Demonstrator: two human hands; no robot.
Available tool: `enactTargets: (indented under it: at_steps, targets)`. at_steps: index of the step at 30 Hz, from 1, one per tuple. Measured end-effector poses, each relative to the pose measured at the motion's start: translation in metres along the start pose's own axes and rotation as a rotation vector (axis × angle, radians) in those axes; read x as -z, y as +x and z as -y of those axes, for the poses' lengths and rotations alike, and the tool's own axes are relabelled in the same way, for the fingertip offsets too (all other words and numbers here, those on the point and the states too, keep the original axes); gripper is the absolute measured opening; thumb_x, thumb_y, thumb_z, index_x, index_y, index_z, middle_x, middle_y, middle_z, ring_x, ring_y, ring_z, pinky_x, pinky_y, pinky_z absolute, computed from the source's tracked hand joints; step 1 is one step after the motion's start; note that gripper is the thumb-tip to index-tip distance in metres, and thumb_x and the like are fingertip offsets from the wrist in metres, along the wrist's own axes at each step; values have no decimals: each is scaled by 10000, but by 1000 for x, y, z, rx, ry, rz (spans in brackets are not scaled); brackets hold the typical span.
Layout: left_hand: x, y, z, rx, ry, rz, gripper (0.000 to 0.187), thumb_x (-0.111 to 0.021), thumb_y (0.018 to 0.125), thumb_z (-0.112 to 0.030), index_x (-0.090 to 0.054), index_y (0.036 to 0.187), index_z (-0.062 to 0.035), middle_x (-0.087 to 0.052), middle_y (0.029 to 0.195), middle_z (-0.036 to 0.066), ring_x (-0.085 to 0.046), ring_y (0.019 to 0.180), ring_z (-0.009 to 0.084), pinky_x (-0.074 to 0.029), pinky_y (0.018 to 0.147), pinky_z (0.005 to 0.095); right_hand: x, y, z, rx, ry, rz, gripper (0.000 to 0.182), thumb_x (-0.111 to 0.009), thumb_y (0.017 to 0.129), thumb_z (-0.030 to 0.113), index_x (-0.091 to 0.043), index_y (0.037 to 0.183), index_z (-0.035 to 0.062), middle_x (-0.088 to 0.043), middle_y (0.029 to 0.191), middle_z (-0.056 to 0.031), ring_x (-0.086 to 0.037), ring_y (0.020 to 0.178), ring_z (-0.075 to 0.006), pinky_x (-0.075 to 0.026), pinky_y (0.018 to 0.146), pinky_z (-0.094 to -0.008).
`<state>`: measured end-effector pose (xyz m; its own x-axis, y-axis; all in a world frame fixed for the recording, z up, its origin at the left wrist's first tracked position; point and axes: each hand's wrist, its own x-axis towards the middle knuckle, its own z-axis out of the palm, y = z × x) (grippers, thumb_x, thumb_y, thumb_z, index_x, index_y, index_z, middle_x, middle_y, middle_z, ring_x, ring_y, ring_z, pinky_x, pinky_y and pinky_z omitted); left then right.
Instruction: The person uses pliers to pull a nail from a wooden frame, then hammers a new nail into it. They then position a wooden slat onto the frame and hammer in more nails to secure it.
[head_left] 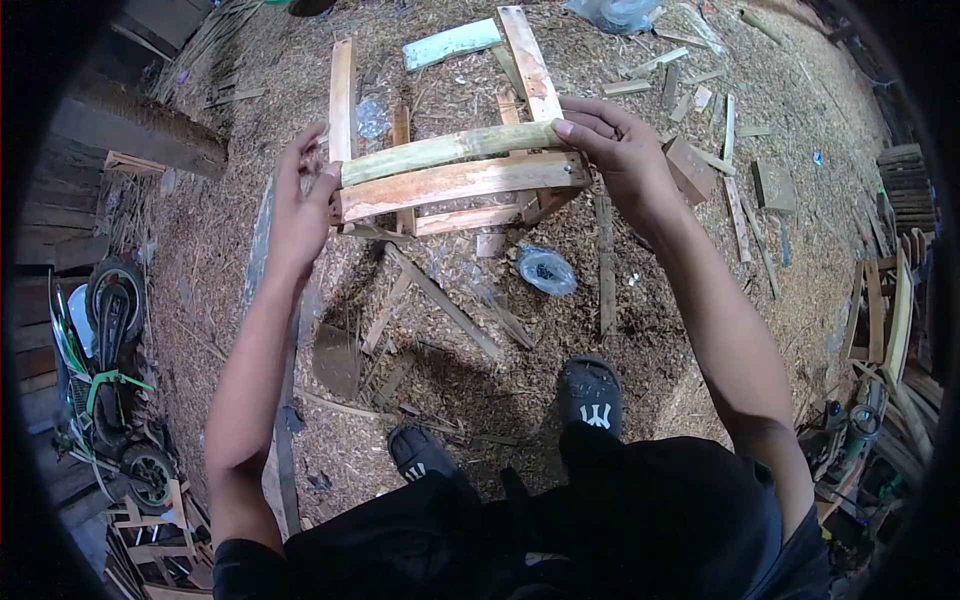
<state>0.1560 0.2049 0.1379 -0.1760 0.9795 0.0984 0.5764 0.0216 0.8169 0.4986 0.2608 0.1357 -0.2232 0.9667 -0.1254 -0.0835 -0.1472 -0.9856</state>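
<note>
Wood offcuts (pixel 700 95), plastic bag (pixel 546 270) litter sawdust floor (pixel 660 330) around frame (pixel 455 180).

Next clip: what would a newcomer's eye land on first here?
At centre top, the left hand and right hand hold a greenish wooden strip along the top of a rough wooden frame. Around it the sawdust-covered ground is strewn with offcuts, and a small green motorbike lies at the left edge.

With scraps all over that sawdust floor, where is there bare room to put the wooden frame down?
The barest patch of sawdust lies right of the long slat, toward the stacked frames. Another lies between the log and the left hand. Under the frame, around the plastic bag and toward the offcuts, it is crowded.
</note>
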Motion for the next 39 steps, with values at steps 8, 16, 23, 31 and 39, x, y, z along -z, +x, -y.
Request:
enactTargets:
  at_steps: [8,16,23,31,39]
  targets:
    - [-21,11,-32,245,-334,-11,466,-505,991,-55,-451,1453,-92,-389,1499,209,-645,1117,260,-590,868,344,-4,12,-5,-59,91,44,547,-703,937,193,-536,1402,-41,-673,1255,-179,-652,1108,-226,-503,983,-364]
    - [-25,-12,-30,213,-779,155,437,-439,1042,-108,-404,1451,41,-646,1228,195,-690,1070,246,-596,916,365,8,-15,-4,-63,62,9,397,-628,991,135,-595,1364,2,-713,1152,-150,-677,1018,-192,-547,900,-339]
    - [-31,-41,-41,285,-846,244,431,-426,1031,-105,-408,1428,61,-627,1252,202,-673,1113,252,-603,928,353,27,-55,7,-185,-13,-73,471,-677,964,167,-563,1375,-33,-718,1144,-166,-690,1026,-200,-549,915,-321]
    - [-25,-46,-23,265,-957,275,497,-429,1028,-108,-351,1493,50,-569,1363,203,-604,1236,280,-540,1041,398,14,-55,15,-183,28,4,490,-692,961,179,-558,1360,-72,-708,1159,-191,-679,1038,-188,-543,927,-317]
    - [-28,-32,-18,281,-972,221,506,-438,1018,-95,-347,1495,46,-548,1390,211,-578,1271,280,-536,1049,394,12,-38,13,-123,-65,-5,502,-692,963,196,-556,1355,-87,-695,1185,-203,-671,1063,-198,-531,945,-314]
